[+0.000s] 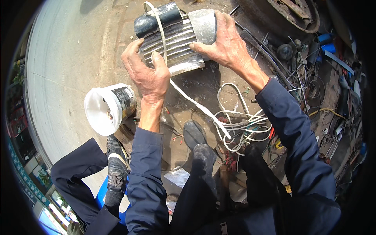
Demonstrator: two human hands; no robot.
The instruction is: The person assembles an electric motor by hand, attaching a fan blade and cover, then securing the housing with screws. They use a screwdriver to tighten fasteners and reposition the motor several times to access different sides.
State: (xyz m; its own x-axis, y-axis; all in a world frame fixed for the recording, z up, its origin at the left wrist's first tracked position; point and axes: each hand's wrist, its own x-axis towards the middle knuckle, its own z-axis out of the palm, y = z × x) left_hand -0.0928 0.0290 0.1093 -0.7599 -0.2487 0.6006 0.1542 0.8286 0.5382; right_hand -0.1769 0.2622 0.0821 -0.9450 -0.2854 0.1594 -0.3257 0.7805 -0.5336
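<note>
An electric motor [176, 44] with grey cooling fins, a black capacitor housing on its upper side and a pale end cover lies tilted between my two hands. My left hand [147, 72] grips its left end, fingers curled at the edge and thumb towards the fins. On the other end my right hand [229, 47] wraps the cover, its thumb across to the fins. A white power cable [188, 98] loops over the motor, passes by my left thumb and runs down to a loose coil [250, 127] on the ground. The motor's underside is hidden.
A white bucket [103, 111] lies tipped left of my left wrist. A person's shoe [116, 172] is below it. Metal rods, wires and scrap [309, 78] cover the ground at right, below a rusty round rim [309, 27]. My boot [194, 133] stands beside the cable coil.
</note>
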